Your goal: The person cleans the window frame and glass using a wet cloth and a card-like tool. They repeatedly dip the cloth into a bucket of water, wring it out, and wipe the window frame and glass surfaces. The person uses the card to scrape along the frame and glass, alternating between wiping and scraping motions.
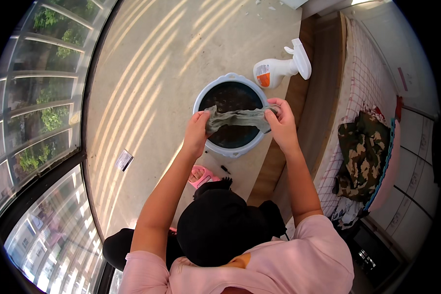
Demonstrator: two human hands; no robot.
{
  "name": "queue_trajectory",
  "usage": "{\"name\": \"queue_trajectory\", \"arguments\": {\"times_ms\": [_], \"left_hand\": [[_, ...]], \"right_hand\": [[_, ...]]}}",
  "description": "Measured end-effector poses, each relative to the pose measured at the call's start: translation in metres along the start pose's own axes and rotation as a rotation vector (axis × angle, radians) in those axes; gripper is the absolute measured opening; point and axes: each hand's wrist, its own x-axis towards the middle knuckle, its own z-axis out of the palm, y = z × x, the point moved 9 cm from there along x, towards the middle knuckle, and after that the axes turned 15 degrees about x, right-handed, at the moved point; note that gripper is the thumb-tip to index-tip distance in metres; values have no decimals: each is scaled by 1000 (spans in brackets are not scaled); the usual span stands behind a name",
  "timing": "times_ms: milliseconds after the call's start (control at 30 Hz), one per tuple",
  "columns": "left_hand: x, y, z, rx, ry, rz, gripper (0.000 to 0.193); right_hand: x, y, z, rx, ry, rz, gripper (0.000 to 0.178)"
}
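A thin grey-green cloth (237,117) is stretched between two hands above the middle of a basin, sagging and bunched along its length. The left hand (197,130) has its grip clamped on one end, thumb and fingers together on the fabric, and the right hand (281,122) is pinched on the other end in the same way. The weave looks sheer and perhaps wet, so a hard pull could tear it, or a bunched end could slip out of a pinch that takes in only a little fabric. If one end went, the cloth would likely drop into the dark liquid (235,139) below and splash it over the pale blue rim of the basin (232,152). Drips are another risk: both hands are near the rim's edges, so water running off either end could land outside, on the floor (181,73), making it slick near the pink sandal (201,177). The white spray bottle (274,71) is just beside the basin on the right hand's side; a wide swing of that arm might knock it. Farther out, the camouflage garment (360,157) seems beyond reach of most splashes.
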Motion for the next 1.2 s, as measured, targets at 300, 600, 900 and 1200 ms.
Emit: {"name": "queue_trajectory", "arguments": {"times_ms": [300,600,900,1200], "left_hand": [[-10,25,16,277,-42,294,28],[-4,-33,22,254,-7,-146,43],[-10,0,41,-84,-249,-36,26],[5,-12,32,65,-152,-151,47]], "right_hand": [[-3,7,25,-174,-140,163,24],[31,113,63,-1180,-200,-273,21],[-1,37,52,-470,-217,-77,43],[31,98,13,-417,-180,313,48]]}}
